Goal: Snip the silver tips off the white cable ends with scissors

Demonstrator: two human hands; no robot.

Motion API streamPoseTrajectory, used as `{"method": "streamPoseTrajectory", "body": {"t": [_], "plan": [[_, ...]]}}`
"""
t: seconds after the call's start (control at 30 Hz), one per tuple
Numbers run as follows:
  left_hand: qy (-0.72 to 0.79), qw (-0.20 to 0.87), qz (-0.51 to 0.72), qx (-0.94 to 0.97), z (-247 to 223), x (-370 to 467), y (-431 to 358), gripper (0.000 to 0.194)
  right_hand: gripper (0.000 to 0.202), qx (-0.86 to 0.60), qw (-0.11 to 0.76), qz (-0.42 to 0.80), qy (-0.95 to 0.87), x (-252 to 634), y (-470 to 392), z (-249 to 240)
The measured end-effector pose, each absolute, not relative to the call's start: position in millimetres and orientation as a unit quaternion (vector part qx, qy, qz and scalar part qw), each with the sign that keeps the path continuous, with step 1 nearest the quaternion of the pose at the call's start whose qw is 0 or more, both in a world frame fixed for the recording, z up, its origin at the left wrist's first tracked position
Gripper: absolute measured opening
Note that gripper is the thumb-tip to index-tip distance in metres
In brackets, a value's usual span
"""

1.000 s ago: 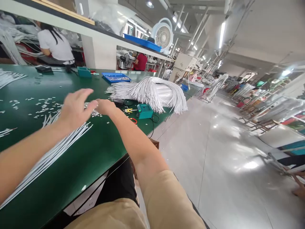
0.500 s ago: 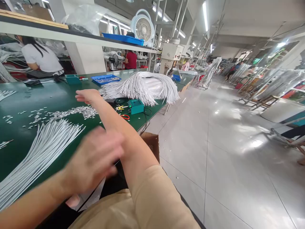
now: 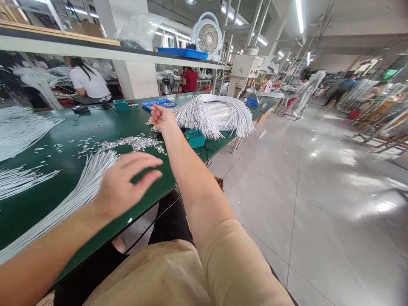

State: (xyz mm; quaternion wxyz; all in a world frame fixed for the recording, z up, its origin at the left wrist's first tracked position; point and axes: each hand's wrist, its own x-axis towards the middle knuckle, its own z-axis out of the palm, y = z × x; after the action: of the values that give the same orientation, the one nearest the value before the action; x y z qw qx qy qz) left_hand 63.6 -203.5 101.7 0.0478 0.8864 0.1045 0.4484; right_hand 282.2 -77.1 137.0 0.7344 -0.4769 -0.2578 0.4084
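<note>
My left hand (image 3: pixel 127 182) hovers above the near table edge, its thumb and fingers apart with nothing between them. Just beside it lies a bundle of thin white wires (image 3: pixel 79 197), partly covered by that hand and forearm. My right arm reaches out over the table. My right hand (image 3: pixel 162 118) is palm-up with loosely bent fingers, and nothing shows in it. Below and left of this hand, many small metallic pieces (image 3: pixel 137 142) are scattered on the green tabletop. A large looped bundle of white wires (image 3: pixel 219 112) rests to its right.
A teal box (image 3: pixel 195 138) with a cable stands near the table's edge. Behind my right hand is a blue tray (image 3: pixel 165 103). More wire bundles (image 3: pixel 24 127) lie at left. A shelf (image 3: pixel 134 52) carries a fan (image 3: pixel 208 39). A person in white (image 3: pixel 91 80) sits across the table.
My view has swung left, so the table sits further right. My left hand has risen from near my right forearm to beside the wires. The fingers of my right hand now curl upward.
</note>
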Motion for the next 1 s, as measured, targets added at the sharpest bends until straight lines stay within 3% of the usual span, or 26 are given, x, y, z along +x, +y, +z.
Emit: {"method": "streamPoseTrajectory", "body": {"t": [0.1,0.3,0.4,0.6,0.73,0.8,1.0], "plan": [[0.063,0.084,0.421,0.901,82.6,75.1,-228.9,0.018,0.017,-0.428,0.748,0.466,-0.202,285.1,-85.1,143.8],[0.176,0.302,0.350,0.869,68.4,92.8,-240.2,0.024,0.014,-0.362,0.775,0.497,-0.147,284.4,-98.9,158.1],[0.225,0.356,0.358,0.834,66.1,89.9,-232.1,0.024,0.014,-0.359,0.770,0.503,-0.157,283.8,-102.3,159.1],[0.281,0.226,0.246,0.900,34.4,25.7,-195.1,0.028,0.019,-0.422,0.732,0.468,-0.259,281.7,-122.0,114.6],[0.288,0.118,0.161,0.937,-13.8,-24.7,-191.0,0.030,0.028,-0.556,0.628,0.392,-0.379,277.0,-141.3,47.8],[0.272,0.077,0.161,0.946,-37.9,-40.0,-192.7,0.027,0.029,-0.675,0.504,0.299,-0.449,277.4,-148.4,16.8],[0.200,0.072,0.187,0.959,-71.7,-54.2,-186.2,0.027,0.031,-0.789,0.357,0.136,-0.482,301.3,-153.4,-28.7]]}}
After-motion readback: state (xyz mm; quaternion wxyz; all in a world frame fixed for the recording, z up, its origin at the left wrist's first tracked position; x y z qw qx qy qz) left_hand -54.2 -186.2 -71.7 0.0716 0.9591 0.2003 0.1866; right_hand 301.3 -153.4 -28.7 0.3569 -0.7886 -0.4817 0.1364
